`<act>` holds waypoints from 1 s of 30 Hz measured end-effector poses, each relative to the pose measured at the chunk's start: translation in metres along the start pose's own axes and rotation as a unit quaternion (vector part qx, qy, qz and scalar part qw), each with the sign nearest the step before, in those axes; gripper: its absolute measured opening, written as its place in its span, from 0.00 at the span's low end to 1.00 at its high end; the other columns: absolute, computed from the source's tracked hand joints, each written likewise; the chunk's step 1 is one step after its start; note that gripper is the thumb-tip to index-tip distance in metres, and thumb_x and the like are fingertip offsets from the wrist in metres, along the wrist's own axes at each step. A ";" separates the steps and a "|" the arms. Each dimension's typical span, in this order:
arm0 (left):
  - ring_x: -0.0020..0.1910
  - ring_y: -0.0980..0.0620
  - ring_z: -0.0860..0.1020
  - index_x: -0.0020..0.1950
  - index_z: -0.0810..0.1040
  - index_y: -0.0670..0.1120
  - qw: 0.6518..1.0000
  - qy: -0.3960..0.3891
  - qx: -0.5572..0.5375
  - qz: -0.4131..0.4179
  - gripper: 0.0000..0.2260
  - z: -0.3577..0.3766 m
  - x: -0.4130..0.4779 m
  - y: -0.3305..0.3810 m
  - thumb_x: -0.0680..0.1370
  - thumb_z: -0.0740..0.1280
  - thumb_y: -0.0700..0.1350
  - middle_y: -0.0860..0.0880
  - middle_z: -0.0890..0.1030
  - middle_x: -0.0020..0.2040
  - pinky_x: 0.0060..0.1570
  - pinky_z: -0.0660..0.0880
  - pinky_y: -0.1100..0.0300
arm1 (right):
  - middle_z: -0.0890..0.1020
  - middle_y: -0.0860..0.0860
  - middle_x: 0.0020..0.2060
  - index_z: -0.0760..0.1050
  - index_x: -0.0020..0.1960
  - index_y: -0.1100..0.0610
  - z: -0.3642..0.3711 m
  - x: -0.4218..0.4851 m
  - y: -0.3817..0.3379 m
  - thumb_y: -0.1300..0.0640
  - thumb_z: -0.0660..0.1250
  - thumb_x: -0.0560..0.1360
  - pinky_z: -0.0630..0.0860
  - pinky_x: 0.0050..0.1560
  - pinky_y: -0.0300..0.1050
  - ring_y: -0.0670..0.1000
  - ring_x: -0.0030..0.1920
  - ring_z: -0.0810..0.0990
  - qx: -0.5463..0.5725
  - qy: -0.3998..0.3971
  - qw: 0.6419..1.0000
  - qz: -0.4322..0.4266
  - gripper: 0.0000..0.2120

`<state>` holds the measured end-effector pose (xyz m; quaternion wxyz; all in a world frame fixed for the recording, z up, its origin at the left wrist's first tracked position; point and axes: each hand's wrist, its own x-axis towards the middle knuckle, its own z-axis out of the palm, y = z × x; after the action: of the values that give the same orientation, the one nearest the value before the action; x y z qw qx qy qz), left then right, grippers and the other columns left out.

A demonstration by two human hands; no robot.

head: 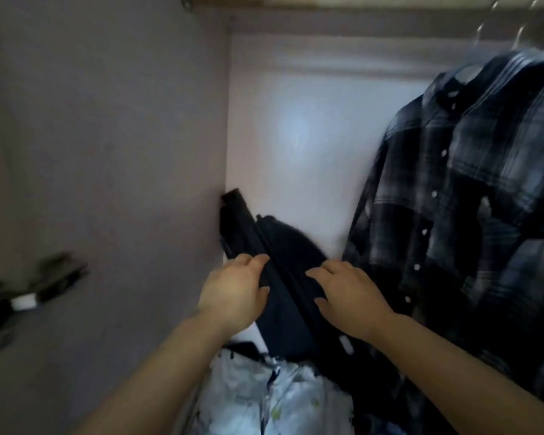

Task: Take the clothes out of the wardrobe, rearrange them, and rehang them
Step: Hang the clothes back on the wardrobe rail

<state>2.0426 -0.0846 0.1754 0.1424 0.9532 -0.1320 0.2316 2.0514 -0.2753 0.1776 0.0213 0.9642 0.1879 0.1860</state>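
A dark folded garment (283,246) leans in the wardrobe's back left corner, its top end against the side wall. My left hand (233,293) grips its left edge, thumb on the front and fingers curled over it. My right hand (347,293) rests on the garment's right side with fingers bent and spread across the cloth. A dark plaid button shirt (471,189) hangs on a hanger at the right, blurred, its lower edge close to my right forearm.
The wardrobe's side wall (107,136) bears a metal door hinge (22,296) at the lower left. The pale back panel (296,136) is bare in the middle. White patterned cloth (280,400) lies piled at the bottom. Hanger hooks (522,32) hang from the rail at the top right.
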 end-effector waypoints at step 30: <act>0.66 0.47 0.68 0.74 0.57 0.51 0.536 -0.037 0.030 -0.843 0.25 -0.005 -0.653 0.115 0.79 0.60 0.52 0.49 0.66 0.70 0.63 0.66 0.54 | 0.69 0.50 0.64 0.64 0.70 0.51 0.138 -0.361 -0.409 0.56 0.59 0.76 0.68 0.60 0.43 0.53 0.64 0.69 0.168 -0.311 0.642 -0.681 0.22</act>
<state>1.4437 -0.0674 -0.1088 0.2378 0.6349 0.7346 -0.0276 1.6469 -0.0257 -0.1226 0.0366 0.5523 0.8015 -0.2263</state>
